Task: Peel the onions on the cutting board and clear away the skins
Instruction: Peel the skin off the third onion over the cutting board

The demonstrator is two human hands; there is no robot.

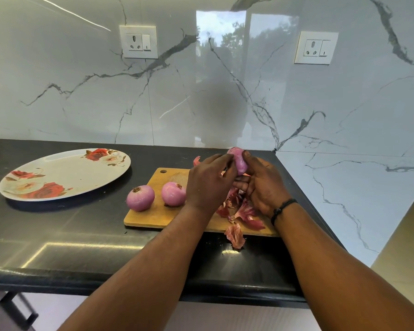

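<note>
One countertop (58,235): black, glossy, carrying everything below; likely the work surface for the whole job.
One floral plate (65,173): lying flat to the left of the board, well apart from it, bare of onions or skins; probably waiting for peeled onions or for the waste.
One wooden cutting board (158,211): set near the corner of the counter, hanging hole at its far edge, serving as peeling station.
Two hands: left hand (208,185) curled beside the lifted onion, fingertips at its skin, seemingly picking at a layer; right hand (263,185) cupped under and round the same onion, thumb on top, steadying it above the board.
Three red onions: held onion (239,162) raised over the board's far side, mostly bare; left onion (140,198) and middle onion (173,194) resting peeled on the board, just beside each other, parked clear of the mess.
Several skins: heap (242,211) on the board beneath the hands, one piece (234,235) spilled onto the counter at the near edge, one scrap (197,161) behind the board; clearing not yet done.
</note>
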